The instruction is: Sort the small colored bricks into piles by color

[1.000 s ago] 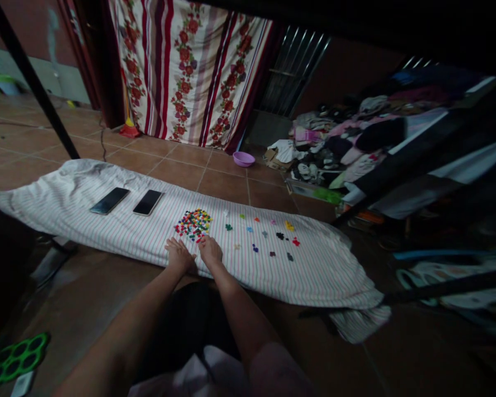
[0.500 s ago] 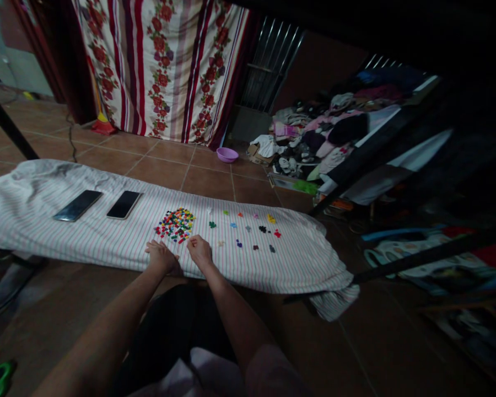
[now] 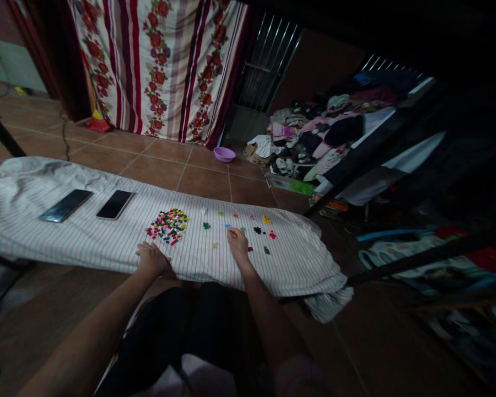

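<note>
See first the long, cloth-draped counter (image 3: 86, 240). Find near its middle the mixed heap of tiny coloured pieces (image 3: 169, 225), seemingly the bulk left to separate. Note the left hand (image 3: 152, 260) laid flat just beside the heap's near edge, with fingers loosely spread, seemingly holding nothing. Note the right hand (image 3: 238, 246) farther right, with fingertips bunched; cannot tell whether around a piece. Count as already set apart small single-colour clusters, such as the yellow cluster (image 3: 267, 220), black cluster (image 3: 257, 230) and orange cluster (image 3: 235, 215). Judge progress as early: far more mixed than separated.
</note>
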Motion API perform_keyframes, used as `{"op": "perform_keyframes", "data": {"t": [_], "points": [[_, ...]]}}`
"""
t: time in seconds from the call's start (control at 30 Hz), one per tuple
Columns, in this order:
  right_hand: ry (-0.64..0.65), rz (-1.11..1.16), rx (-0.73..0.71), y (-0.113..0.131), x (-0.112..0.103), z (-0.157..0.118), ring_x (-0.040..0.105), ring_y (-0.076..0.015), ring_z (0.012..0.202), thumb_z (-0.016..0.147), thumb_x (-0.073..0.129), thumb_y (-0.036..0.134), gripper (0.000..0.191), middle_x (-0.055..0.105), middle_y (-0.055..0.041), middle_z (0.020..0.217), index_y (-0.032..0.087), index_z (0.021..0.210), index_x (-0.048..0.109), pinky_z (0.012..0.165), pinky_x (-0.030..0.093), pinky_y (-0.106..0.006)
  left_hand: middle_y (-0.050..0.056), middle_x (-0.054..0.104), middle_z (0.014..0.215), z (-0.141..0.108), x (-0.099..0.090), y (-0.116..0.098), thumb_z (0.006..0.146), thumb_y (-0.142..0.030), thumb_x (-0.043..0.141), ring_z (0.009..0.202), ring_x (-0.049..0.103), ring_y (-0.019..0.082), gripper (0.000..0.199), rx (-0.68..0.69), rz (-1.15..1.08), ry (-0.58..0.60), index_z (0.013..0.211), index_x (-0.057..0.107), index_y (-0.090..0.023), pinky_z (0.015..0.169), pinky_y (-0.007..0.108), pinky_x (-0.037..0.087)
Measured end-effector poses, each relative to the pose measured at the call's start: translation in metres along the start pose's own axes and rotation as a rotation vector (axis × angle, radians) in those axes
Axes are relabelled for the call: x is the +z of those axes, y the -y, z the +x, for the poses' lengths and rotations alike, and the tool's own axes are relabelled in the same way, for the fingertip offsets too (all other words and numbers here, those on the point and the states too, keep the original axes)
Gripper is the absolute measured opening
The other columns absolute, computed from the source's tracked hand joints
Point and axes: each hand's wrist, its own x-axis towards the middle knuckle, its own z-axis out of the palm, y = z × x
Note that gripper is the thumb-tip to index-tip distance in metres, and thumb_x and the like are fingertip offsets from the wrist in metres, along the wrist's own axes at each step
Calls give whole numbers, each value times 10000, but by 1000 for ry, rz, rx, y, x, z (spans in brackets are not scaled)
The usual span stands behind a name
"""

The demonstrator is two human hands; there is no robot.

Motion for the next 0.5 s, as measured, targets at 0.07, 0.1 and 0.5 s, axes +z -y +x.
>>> {"op": "perform_keyframes", "data": {"t": [0.07, 0.1, 0.5], "points": [[-61, -55, 7, -11, -11, 10, 646, -169, 834, 765, 481, 185, 290, 710, -43, 884, 200, 890, 742, 824, 499, -267, 399, 369, 1440, -1, -2, 0, 934, -451, 388, 1321, 419, 512, 735, 7, 13, 7, 1425, 368, 96, 915, 525, 428], [-79, -84, 22, -15, -16, 15, 644, -171, 836, 762, 484, 188, 291, 709, -45, 876, 200, 886, 746, 825, 497, -264, 401, 368, 1438, -2, -2, -1, 939, -449, 383, 1319, 419, 513, 732, 13, 18, 7, 1424, 366, 99, 916, 522, 426], [38, -434, 246, -51, -53, 52, 673, -187, 906, 790, 499, 150, 328, 751, -60, 960, 206, 968, 769, 779, 476, -234, 416, 358, 1432, -4, -2, -1, 950, -435, 347, 1327, 410, 514, 734, 15, 22, -4, 1418, 344, 130, 941, 524, 414]]}}
